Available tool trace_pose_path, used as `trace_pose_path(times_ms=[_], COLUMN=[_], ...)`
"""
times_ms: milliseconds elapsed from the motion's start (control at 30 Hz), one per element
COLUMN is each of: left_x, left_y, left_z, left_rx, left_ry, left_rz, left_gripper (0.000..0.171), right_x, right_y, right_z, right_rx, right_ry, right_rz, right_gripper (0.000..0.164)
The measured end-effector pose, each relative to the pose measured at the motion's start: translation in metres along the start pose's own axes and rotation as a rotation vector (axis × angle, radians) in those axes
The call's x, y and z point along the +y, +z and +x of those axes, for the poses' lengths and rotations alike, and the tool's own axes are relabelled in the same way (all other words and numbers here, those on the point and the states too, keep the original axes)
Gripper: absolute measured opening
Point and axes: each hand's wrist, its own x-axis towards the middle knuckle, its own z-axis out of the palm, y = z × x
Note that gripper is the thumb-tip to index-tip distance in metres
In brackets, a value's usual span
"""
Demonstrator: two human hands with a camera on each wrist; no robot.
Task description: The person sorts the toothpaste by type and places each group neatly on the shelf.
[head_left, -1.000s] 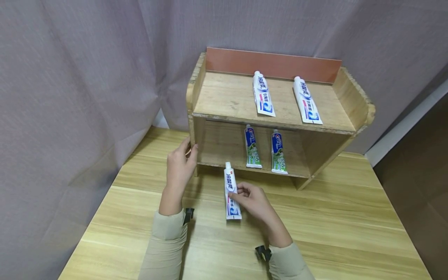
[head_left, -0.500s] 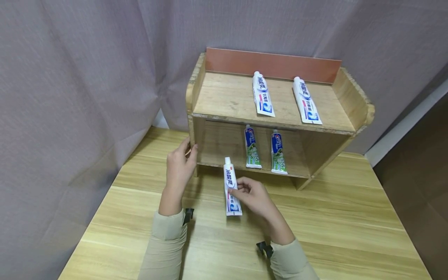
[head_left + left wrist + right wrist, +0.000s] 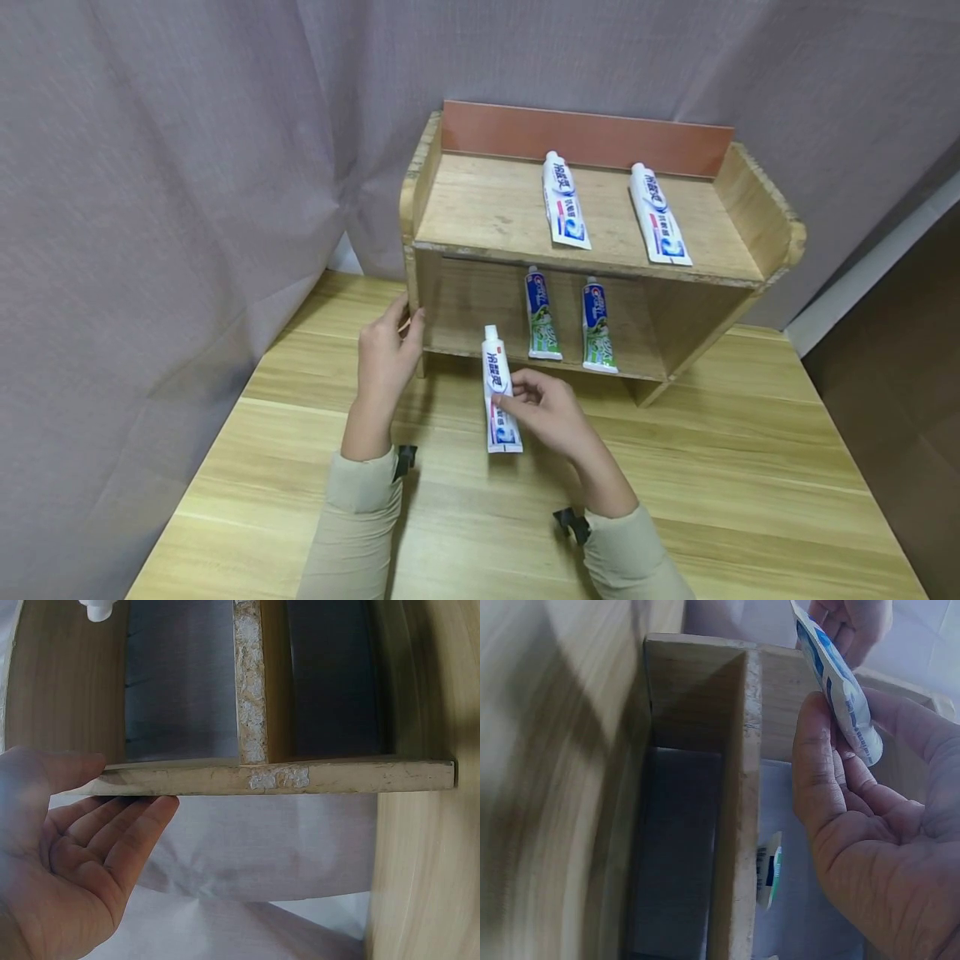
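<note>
My right hand pinches a white toothpaste tube between thumb and fingers, cap pointing toward the shelf. The tube is in front of the lower tier's front edge, left of the two blue-green tubes. In the right wrist view, this toothpaste tube appears edge-on between thumb and fingers. At the left, my left hand grips the wooden shelf's side panel. The left wrist view has the thumb on the inner face of that side panel and the other fingers on its outer face.
Two white toothpaste tubes lie on the upper tier. Two blue-green toothpaste tubes lie on the lower tier. The shelf stands on a wooden table before a grey curtain. A brown panel is at the right.
My right hand has carried the white toothpaste tube forward, its cap now overlapping the lower tier in the head view. The left hand has kept its place on the side panel.
</note>
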Motion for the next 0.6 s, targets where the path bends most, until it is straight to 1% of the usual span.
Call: trace_pose_path(times_ms=[300,600], left_x=[-0.002,-0.002], left_y=[0.000,0.001], left_z=[0.000,0.000], left_rx=[0.002,-0.001], left_ry=[0.000,-0.003], left_rz=[0.006,-0.010], left_gripper=[0.032,0.032], right_x=[-0.012,-0.017], right_y=[-0.002,-0.003], right_z=[0.002,0.004], right_rx=[0.015,0.025], right_ry=[-0.043,-0.066], right_rz=[-0.032,-0.043], right_gripper=[0.027,0.029])
